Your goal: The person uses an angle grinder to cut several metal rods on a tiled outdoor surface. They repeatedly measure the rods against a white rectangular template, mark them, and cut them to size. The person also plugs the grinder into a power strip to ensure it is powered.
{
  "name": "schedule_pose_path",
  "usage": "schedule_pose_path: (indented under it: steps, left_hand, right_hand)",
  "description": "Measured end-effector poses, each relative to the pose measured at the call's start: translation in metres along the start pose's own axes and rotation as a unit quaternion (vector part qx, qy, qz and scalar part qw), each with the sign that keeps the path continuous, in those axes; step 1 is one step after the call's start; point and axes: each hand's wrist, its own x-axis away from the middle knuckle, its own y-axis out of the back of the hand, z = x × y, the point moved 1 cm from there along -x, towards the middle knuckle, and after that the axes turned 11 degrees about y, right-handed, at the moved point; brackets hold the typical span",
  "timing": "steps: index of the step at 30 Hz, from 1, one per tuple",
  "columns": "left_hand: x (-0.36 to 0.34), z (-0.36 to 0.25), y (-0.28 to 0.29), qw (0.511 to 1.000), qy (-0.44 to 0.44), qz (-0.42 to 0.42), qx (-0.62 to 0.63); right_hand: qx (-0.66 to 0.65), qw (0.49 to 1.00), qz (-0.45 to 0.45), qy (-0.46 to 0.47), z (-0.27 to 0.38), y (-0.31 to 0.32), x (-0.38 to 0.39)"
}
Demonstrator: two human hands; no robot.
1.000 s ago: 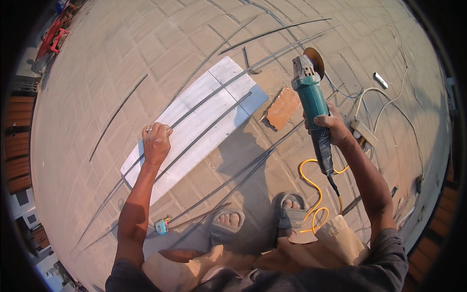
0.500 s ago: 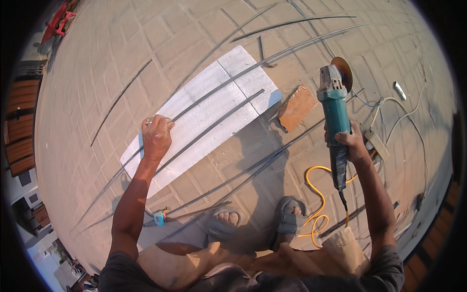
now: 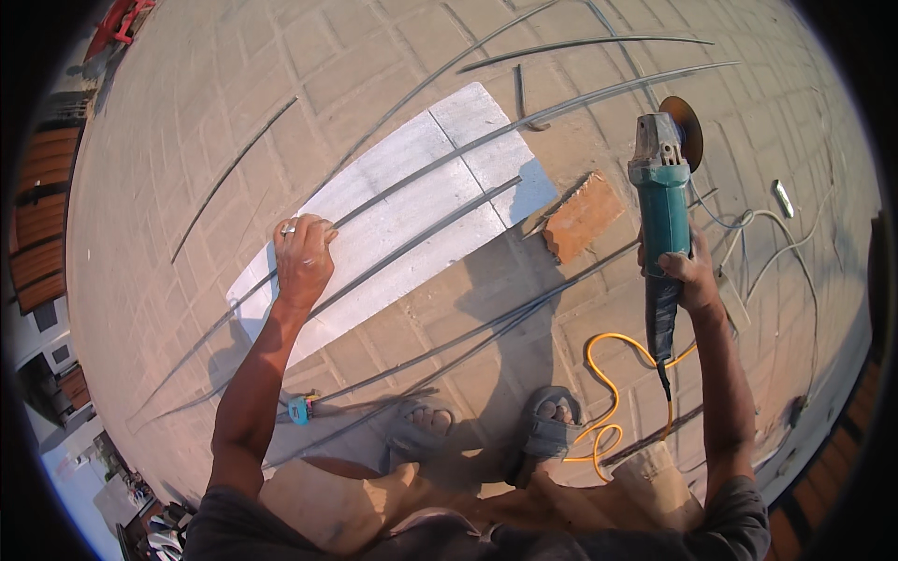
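Note:
My left hand point(image 3: 304, 257) is closed around a long thin metal rod point(image 3: 412, 180) that lies across a white board point(image 3: 379, 248) on the ground. A ring shows on one finger. Beside it, a second rod point(image 3: 421, 241) rests on the same board, apart from my hand. In my right hand point(image 3: 690, 271) is a green angle grinder point(image 3: 664, 206), gripped by its body near the dark handle. Its brownish round disc point(image 3: 686, 131) points away from me, held up to the right of the board. Whether the disc spins cannot be told.
A broken orange brick point(image 3: 585, 215) sits past the board's right end. Several loose rods lie on the paving point(image 3: 224, 93). A yellow cord point(image 3: 608, 374) loops near my sandalled feet. A small blue object point(image 3: 299, 409) lies at lower left; pale cables point(image 3: 776, 224) run at right.
The grinder and my right hand have shifted slightly to the right. My left hand keeps its hold on the rod. The view has tilted a little.

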Motion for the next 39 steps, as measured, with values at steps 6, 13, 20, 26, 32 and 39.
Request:
schedule_pose_path:
  steps: [6,13,20,26,32,39]
  left_hand:
    - [-0.011,-0.013,-0.003,1.0,0.002,0.002,0.011]
    - [-0.022,-0.031,-0.01,0.999,-0.011,0.005,0.031]
    - [-0.033,-0.04,-0.016,0.999,-0.021,-0.01,0.032]
    - [-0.024,-0.046,-0.021,1.0,0.02,-0.01,-0.022]
    - [-0.003,-0.067,-0.024,0.991,0.11,0.049,-0.059]
    - [0.005,-0.069,-0.036,0.98,0.143,0.111,-0.089]
  right_hand:
    - [0.002,1.0,0.002,0.002,0.014,-0.006,-0.018]
    - [0.005,1.0,-0.003,0.004,0.021,-0.011,-0.027]
    - [0.07,0.996,0.051,0.007,0.025,-0.019,-0.047]
    - [0.139,0.983,0.119,0.03,0.023,-0.034,-0.056]
    - [0.074,0.987,0.142,0.01,0.042,-0.056,-0.059]
    - [0.051,0.99,0.123,0.037,0.018,-0.068,-0.06]
